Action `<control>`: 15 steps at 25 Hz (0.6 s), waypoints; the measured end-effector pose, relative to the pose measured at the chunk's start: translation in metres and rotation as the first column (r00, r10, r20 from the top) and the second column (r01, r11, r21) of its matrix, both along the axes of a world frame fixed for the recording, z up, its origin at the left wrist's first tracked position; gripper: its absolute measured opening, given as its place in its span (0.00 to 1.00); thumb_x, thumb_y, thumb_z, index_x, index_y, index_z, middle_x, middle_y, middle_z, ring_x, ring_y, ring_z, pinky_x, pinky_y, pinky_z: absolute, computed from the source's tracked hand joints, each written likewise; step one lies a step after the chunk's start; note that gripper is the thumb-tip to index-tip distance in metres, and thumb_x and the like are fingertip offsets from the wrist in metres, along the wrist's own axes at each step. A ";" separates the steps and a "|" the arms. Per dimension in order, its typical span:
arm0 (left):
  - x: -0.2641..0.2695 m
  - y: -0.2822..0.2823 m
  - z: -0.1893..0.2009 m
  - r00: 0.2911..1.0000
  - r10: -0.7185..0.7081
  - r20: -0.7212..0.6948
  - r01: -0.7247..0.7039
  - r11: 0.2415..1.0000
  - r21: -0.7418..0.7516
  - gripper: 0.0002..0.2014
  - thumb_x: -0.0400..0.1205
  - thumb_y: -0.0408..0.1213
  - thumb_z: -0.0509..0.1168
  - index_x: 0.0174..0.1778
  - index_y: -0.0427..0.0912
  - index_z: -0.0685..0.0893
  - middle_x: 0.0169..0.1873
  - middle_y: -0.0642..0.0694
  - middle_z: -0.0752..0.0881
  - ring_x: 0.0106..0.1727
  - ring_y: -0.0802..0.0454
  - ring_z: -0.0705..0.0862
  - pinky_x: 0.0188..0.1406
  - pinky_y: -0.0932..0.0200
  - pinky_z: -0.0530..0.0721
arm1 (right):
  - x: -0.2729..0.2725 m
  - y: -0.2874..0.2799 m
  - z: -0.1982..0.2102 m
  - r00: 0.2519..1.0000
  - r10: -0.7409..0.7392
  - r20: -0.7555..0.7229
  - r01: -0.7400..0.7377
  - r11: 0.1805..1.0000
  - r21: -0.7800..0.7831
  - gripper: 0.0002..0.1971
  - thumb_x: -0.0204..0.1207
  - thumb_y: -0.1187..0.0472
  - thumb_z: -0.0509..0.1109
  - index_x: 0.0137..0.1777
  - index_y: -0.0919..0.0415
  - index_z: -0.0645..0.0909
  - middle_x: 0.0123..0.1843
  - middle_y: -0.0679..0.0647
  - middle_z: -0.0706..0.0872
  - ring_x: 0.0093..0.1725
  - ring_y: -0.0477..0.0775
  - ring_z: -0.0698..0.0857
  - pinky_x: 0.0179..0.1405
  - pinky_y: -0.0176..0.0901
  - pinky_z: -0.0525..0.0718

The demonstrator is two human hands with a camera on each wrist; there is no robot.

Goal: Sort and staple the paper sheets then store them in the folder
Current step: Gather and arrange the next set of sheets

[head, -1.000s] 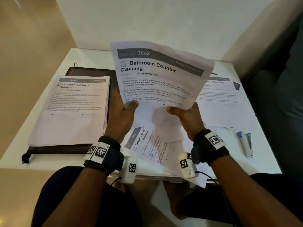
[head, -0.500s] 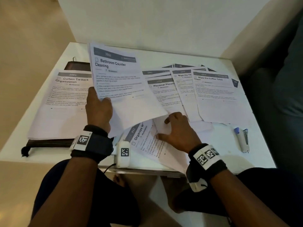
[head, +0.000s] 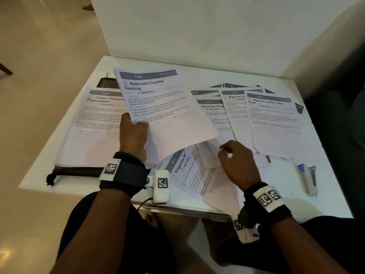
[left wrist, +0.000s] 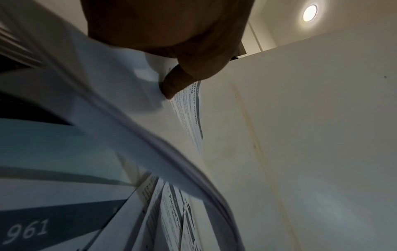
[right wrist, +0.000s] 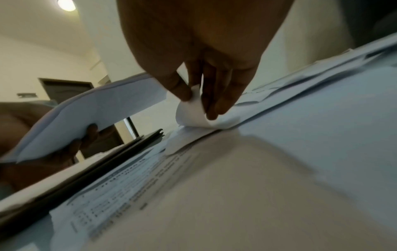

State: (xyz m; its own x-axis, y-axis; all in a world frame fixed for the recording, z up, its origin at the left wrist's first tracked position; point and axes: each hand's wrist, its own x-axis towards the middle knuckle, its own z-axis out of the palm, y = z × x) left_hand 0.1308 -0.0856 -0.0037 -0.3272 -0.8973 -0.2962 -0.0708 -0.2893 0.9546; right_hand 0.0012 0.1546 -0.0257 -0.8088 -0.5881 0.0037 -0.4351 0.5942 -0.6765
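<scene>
From the head view, the left hand (head: 133,135) grips a set of sheets headed "Bathroom Counter Cleaning" (head: 164,107), lifted and tilted above the white worktop (head: 276,186). Beside it on the left, a stack topped "Curtain Tie-back Organization" (head: 92,127) lies on a dark folder (head: 77,171). The right hand (head: 237,163) reaches down to loose sheets near the "961" page (head: 187,175), its fingers curled at a paper corner (head: 209,155). More sheets fan across the far right, topped by "Wipe the Coffee Table Clean" (head: 276,123). A stapler (head: 309,179) lies alone near the right edge, apart from the papers. In the left wrist view, the thumb (left wrist: 174,84) presses on the held set (left wrist: 120,95), whose edges curve past the lens; the "961" page (left wrist: 43,224) lies below. In the right wrist view, the right hand's fingers (right wrist: 217,95) pinch a curled-up paper corner (right wrist: 191,112) off the sheets on the worktop, while the left hand (right wrist: 64,149) holds its set (right wrist: 103,108) from underneath, above the folder (right wrist: 103,161).
</scene>
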 end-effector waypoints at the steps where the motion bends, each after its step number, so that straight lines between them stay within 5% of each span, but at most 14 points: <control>1: 0.000 0.000 -0.001 1.000 -0.001 -0.002 0.001 1.000 0.006 0.19 0.83 0.21 0.62 0.63 0.48 0.77 0.56 0.53 0.85 0.60 0.51 0.83 0.61 0.55 0.81 | -0.001 0.002 0.002 0.997 -0.071 0.021 0.072 0.995 -0.074 0.05 0.86 0.59 0.65 0.57 0.57 0.81 0.50 0.49 0.86 0.51 0.50 0.85 0.48 0.40 0.83; 5: 0.000 0.001 -0.001 0.999 -0.013 -0.033 0.014 1.000 0.020 0.18 0.83 0.21 0.63 0.63 0.48 0.77 0.57 0.51 0.86 0.59 0.52 0.83 0.54 0.58 0.80 | -0.009 0.005 0.008 0.978 -0.210 0.009 0.207 0.955 -0.211 0.08 0.88 0.64 0.61 0.64 0.53 0.75 0.37 0.48 0.84 0.38 0.41 0.83 0.37 0.27 0.76; 10: -0.001 0.000 -0.002 1.000 -0.018 -0.004 0.019 1.000 0.025 0.18 0.83 0.23 0.63 0.64 0.47 0.77 0.59 0.51 0.85 0.58 0.53 0.82 0.54 0.58 0.78 | -0.019 0.003 0.013 0.979 -0.202 -0.043 0.185 0.952 -0.243 0.06 0.84 0.65 0.69 0.56 0.55 0.84 0.56 0.48 0.85 0.59 0.51 0.83 0.60 0.37 0.77; 15: 0.000 0.000 -0.017 0.987 -0.092 0.129 0.088 0.996 0.030 0.18 0.84 0.24 0.62 0.68 0.41 0.77 0.66 0.46 0.84 0.62 0.46 0.82 0.59 0.54 0.80 | -0.015 -0.008 0.037 0.972 -0.234 0.027 0.221 0.869 -0.442 0.24 0.76 0.67 0.77 0.66 0.51 0.72 0.50 0.49 0.85 0.52 0.44 0.87 0.50 0.30 0.86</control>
State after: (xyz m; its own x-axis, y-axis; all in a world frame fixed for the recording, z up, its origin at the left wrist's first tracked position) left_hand 0.1304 -0.0861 -0.0208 -0.3636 -0.8580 -0.3628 -0.2205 -0.2992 0.9284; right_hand -0.0139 0.1469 0.0113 -0.9159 -0.3206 0.2414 -0.3454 0.3235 -0.8809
